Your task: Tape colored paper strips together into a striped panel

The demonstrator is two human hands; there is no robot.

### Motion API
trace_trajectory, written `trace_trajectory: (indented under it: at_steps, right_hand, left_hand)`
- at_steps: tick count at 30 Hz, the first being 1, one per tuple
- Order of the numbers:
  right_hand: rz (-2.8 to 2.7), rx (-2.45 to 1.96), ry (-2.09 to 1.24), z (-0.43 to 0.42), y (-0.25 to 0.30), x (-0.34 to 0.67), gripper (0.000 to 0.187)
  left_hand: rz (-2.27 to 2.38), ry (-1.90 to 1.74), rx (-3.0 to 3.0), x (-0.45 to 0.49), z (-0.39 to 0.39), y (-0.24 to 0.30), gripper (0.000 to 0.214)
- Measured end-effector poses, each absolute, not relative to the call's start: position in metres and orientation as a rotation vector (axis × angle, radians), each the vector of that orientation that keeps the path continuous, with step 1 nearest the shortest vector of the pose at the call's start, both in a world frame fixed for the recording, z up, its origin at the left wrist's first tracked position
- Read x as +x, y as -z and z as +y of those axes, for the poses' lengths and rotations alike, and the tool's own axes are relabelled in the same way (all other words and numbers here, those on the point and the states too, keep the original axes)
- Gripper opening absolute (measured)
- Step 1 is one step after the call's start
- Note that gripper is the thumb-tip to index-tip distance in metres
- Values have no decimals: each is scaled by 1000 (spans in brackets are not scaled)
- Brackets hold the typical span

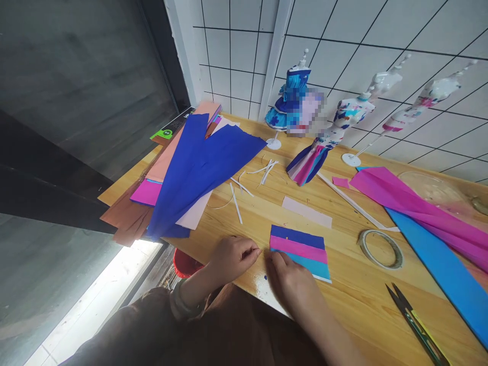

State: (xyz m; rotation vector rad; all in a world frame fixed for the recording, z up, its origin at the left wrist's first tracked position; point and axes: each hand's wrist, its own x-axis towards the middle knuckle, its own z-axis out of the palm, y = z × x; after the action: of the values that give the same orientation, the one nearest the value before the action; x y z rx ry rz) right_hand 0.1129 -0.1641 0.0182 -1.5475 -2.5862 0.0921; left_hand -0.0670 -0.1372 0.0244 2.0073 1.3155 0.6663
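Note:
A small striped crepe-paper piece [298, 250] in dark blue, pink and turquoise, with a thin white lower edge, lies flat near the table's front edge. To its left is my left hand [237, 256], thumb and fingers closed in a pinch; anything between them is too small to make out. My right hand [292, 277] overlaps the piece's lower left corner with curled fingers, their tips hidden. Just above lies a pale pink paper strip [307, 211]. Scissors-like thread snips [415, 323] rest at the lower right, below a roll of tape [381, 249].
Blue crepe paper [206, 162] tops a stack of coloured sheets at the left. Thin white strips [269, 172] lie mid-table. Dressed mannequins [351, 109] stand at the back by the tiled wall. Magenta [415, 203] and light blue paper [438, 274] stretch along the right.

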Motion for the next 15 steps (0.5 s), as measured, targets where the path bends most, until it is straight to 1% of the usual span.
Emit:
trace_trajectory:
  at_steps: [9, 15]
  right_hand:
    - [-2740, -1458, 181, -161, -27, 108, 10]
    - [-2863, -1453, 228, -158, -35, 105, 19]
  left_hand:
    - [1321, -641, 2019, -67, -138, -26, 21]
    - [1335, -632, 2043, -67, -138, -27, 24]
